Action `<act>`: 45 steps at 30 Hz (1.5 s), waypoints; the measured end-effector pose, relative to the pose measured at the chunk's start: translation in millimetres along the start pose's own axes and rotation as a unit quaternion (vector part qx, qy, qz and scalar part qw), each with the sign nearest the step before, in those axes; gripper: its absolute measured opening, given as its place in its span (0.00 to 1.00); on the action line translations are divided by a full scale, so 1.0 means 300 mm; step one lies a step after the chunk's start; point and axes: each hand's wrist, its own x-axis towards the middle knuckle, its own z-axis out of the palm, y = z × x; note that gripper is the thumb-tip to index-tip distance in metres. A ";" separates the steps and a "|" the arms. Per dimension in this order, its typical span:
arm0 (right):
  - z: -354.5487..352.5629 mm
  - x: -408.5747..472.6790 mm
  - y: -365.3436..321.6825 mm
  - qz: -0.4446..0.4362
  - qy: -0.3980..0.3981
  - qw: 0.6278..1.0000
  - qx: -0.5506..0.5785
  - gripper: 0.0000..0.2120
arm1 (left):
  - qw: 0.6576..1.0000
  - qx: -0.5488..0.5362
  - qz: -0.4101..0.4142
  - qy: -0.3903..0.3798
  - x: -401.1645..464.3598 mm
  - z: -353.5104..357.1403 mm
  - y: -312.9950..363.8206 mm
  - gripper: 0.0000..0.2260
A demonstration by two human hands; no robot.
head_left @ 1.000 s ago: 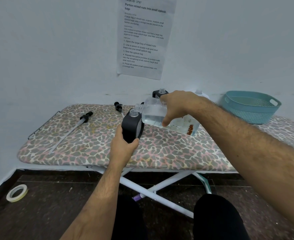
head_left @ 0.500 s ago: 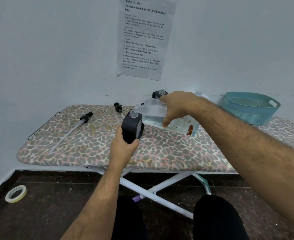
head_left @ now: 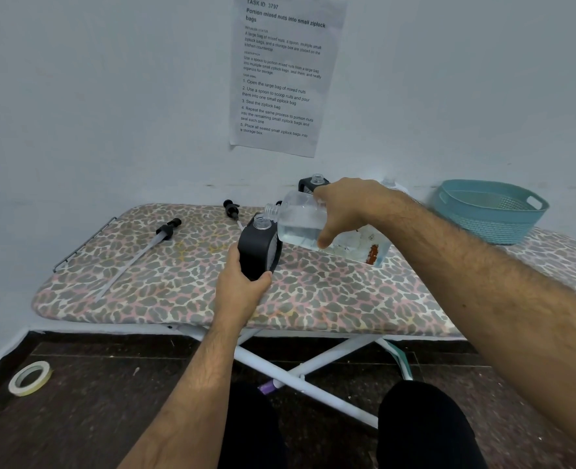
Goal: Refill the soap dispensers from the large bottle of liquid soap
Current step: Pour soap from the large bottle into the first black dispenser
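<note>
Soap bottle (head_left: 305, 225) tilted, label perhaps hand-hidden

Probably a bare room at home: leopard-print ironing board (head_left: 313, 296) against a plain wall (head_left: 110, 96), dark floor (head_left: 93, 401).

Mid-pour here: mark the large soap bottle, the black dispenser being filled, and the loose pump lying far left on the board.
large soap bottle (head_left: 300, 221), head view, on its clear shoulder.
black dispenser (head_left: 255, 252), head view, on its dark front face.
loose pump (head_left: 168, 228), head view, on its black cap.
</note>
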 end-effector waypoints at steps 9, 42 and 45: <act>-0.006 -0.003 -0.004 0.001 -0.001 1.000 -0.004 0.40 | 1.000 -0.002 0.001 -0.002 0.003 0.001 -0.006 0.26; -0.012 0.002 -0.009 0.008 -0.006 1.000 -0.015 0.39 | 1.000 -0.008 -0.001 -0.005 -0.002 -0.002 -0.002 0.25; -0.014 0.001 -0.008 0.010 -0.006 1.000 -0.014 0.39 | 1.000 -0.008 -0.001 -0.006 -0.001 -0.001 -0.001 0.25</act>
